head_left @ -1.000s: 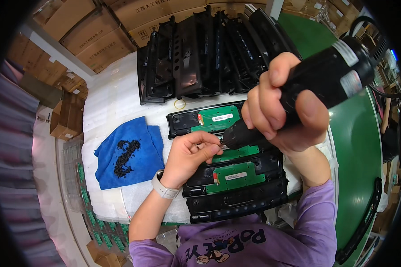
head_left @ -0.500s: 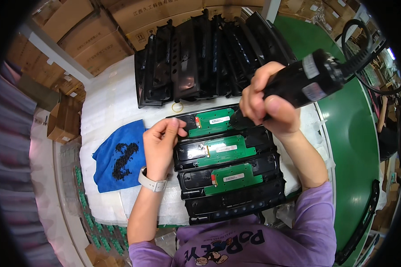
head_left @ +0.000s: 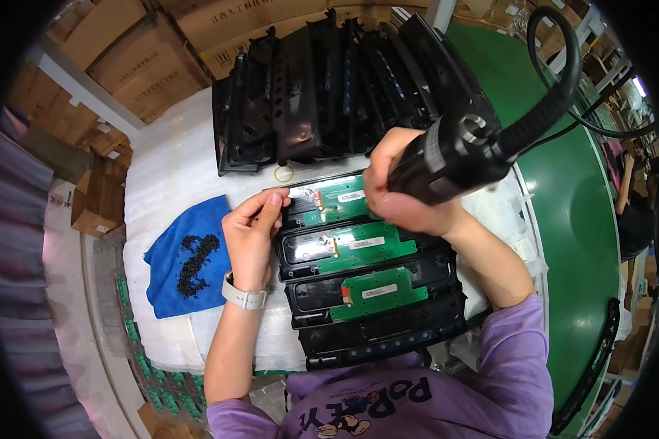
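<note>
My right hand [head_left: 399,179] is wrapped round a black corded electric screwdriver [head_left: 454,157]. Its tip is hidden behind the hand, over the right part of the farthest black plastic panel [head_left: 294,208]. This panel carries a green circuit board [head_left: 333,208] with a white label. At the panel's left end, my left hand [head_left: 252,230] is closed, thumb and fingertips pinched together; what they hold, if anything, is too small to make out. To the left, a heap of small black screws [head_left: 198,267] lies on a blue cloth [head_left: 165,252].
Nearer me are two more panels with green boards [head_left: 377,289] and a panel [head_left: 381,333] showing no board. Several black housings [head_left: 296,110] stand stacked at the back. A yellow ring [head_left: 283,174] lies before them. The screwdriver's cable [head_left: 556,110] loops at upper right, above a green surface [head_left: 564,241].
The screwdriver has swung more upright, and my right hand has moved left over the farthest board, covering its right part. My left hand stays pinched by the panel's left end. The whole view has shifted slightly.
</note>
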`<action>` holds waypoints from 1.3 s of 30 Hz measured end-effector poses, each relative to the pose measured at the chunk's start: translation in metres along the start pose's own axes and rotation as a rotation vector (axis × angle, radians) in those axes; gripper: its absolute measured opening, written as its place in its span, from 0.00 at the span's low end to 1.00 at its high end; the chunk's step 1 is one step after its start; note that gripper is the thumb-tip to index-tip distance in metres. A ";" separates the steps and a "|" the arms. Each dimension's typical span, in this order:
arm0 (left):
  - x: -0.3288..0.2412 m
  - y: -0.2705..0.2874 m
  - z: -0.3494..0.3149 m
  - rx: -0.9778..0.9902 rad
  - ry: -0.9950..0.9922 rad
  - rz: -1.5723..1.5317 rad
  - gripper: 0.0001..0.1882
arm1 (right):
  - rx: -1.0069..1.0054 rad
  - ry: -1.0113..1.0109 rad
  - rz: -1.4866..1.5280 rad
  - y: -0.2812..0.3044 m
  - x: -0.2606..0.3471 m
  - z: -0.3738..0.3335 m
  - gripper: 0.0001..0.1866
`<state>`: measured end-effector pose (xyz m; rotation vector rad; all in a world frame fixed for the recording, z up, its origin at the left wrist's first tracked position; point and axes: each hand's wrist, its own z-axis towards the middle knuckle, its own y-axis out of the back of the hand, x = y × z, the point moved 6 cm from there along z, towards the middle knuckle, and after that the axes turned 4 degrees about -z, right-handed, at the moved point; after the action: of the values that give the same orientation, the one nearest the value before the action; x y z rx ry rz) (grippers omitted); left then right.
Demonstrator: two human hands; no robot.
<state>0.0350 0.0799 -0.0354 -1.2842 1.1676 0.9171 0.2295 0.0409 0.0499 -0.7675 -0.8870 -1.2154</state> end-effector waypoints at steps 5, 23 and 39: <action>0.004 0.002 0.002 0.008 -0.022 0.006 0.08 | 0.089 0.191 -0.226 -0.010 0.009 0.002 0.10; 0.008 0.002 0.007 0.082 0.056 -0.015 0.08 | 0.073 0.126 -0.157 -0.007 0.004 -0.001 0.10; -0.001 -0.040 -0.029 0.385 0.164 0.024 0.08 | -0.066 0.198 0.564 0.019 0.036 0.005 0.20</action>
<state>0.0700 0.0471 -0.0231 -1.0454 1.4112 0.5740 0.2517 0.0324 0.0839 -0.8605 -0.4240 -0.8022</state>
